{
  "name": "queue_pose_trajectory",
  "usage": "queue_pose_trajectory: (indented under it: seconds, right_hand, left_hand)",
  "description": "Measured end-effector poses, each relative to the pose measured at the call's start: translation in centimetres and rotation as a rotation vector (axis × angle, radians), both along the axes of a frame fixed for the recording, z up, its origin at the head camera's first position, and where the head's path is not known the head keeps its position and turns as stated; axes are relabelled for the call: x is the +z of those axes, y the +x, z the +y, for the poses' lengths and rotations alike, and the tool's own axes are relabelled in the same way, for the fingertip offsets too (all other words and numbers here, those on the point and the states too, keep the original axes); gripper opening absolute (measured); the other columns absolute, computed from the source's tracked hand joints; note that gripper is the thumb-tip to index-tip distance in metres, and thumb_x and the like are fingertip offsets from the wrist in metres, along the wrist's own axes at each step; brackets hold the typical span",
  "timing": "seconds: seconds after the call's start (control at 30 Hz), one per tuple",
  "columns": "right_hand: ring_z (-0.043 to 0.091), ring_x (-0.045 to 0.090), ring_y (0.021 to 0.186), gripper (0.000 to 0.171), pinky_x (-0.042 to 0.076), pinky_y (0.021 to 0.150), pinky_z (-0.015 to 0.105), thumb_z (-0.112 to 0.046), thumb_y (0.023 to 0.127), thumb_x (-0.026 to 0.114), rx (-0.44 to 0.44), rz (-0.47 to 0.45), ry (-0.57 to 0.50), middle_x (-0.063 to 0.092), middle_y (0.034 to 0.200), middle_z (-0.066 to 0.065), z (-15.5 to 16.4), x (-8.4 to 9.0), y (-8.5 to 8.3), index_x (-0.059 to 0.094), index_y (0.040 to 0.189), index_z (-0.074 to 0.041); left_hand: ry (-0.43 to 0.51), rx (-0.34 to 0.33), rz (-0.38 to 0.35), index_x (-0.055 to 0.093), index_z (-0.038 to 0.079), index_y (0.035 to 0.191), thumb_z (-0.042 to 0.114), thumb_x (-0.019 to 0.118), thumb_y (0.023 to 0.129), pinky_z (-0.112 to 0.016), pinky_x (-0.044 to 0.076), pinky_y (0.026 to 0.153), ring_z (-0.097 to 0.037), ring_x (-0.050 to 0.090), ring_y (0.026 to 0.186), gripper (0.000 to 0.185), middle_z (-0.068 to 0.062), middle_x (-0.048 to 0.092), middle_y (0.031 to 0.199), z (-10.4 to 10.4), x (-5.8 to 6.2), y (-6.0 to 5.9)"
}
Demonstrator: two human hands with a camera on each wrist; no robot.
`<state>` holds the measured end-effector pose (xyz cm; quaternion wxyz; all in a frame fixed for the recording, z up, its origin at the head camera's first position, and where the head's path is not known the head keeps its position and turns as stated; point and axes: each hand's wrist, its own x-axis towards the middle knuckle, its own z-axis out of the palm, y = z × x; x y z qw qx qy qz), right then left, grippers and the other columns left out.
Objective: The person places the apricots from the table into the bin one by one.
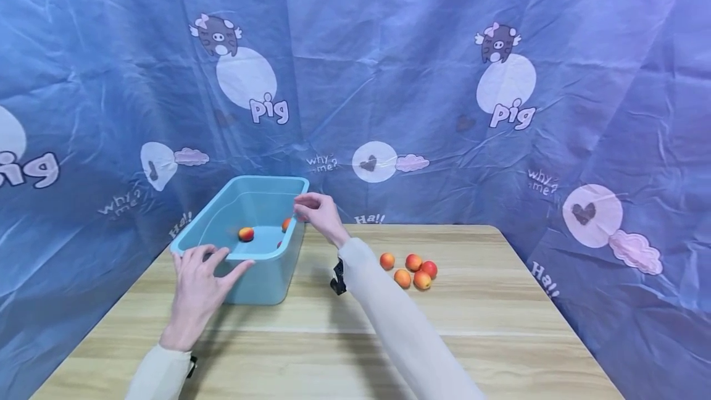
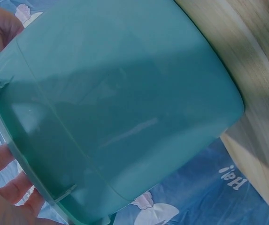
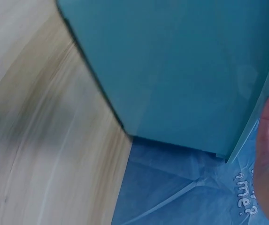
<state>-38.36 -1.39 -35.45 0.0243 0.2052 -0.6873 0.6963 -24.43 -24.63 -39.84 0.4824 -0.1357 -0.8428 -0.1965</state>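
Closest in the head view are the two sleeves coming up from the bottom edge. The left hand (image 1: 197,286) rests on the near rim of a teal plastic tub (image 1: 261,283), fingers spread and fairly straight, not really gripping. The right hand (image 1: 319,215) hangs over the tub's right rim with fingertips pinched together; can't tell if anything's between them. Inside the tub there's one peach (image 1: 246,234) lying on the bottom, plus a second one (image 1: 286,224) against the right wall. Five more peaches (image 1: 413,270) sit in a cluster on the wooden table (image 1: 500,326), well right of the tub.

Left wrist view: just the tub's outer wall (image 2: 125,108) filling the frame, with fingers (image 2: 3,164) on its rim. No fruit visible.

Right wrist view: tub wall (image 3: 186,70), blurry tabletop and blue backdrop cloth (image 3: 172,187) behind.
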Motion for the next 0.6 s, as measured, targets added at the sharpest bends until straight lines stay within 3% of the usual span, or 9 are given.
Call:
queue_pose_trajectory:
  seconds: [0.13,0.4,0.6]
  right_hand:
    - [0.013,0.069,0.086,0.025,0.059,0.082,0.038,-0.003,0.092,0.066,-0.008,0.029,0.034,0.069,0.111,0.024,0.7,-0.8,0.2,0.067,0.115,0.005]
    - [0.036,0.070,0.097,0.027,0.058,0.083,0.045,-0.003,0.092,0.066,-0.014,0.019,0.048,0.069,0.112,0.025,2.8,-2.4,0.5,0.065,0.117,0.006]
    - [0.034,0.070,0.097,0.024,0.059,0.079,0.036,-0.003,0.092,0.065,-0.023,0.027,0.063,0.071,0.108,0.022,4.2,-3.0,0.6,0.067,0.115,0.004]
  left_hand:
    - [0.002,-0.008,0.012,0.073,0.000,0.093,0.064,0.074,0.073,-0.081,0.017,0.100,-0.044,0.052,0.091,0.067,-0.023,0.063,0.091,0.0,-0.1,0.0]
    - [-0.006,-0.013,0.024,0.073,0.001,0.094,0.060,0.076,0.072,-0.080,0.019,0.099,-0.045,0.053,0.091,0.063,-0.023,0.063,0.091,0.1,-0.1,-0.2]
    - [-0.008,-0.017,0.029,0.073,0.002,0.092,0.040,0.089,0.058,-0.078,0.021,0.099,-0.045,0.051,0.091,0.054,-0.022,0.061,0.090,-0.2,0.0,-0.2]
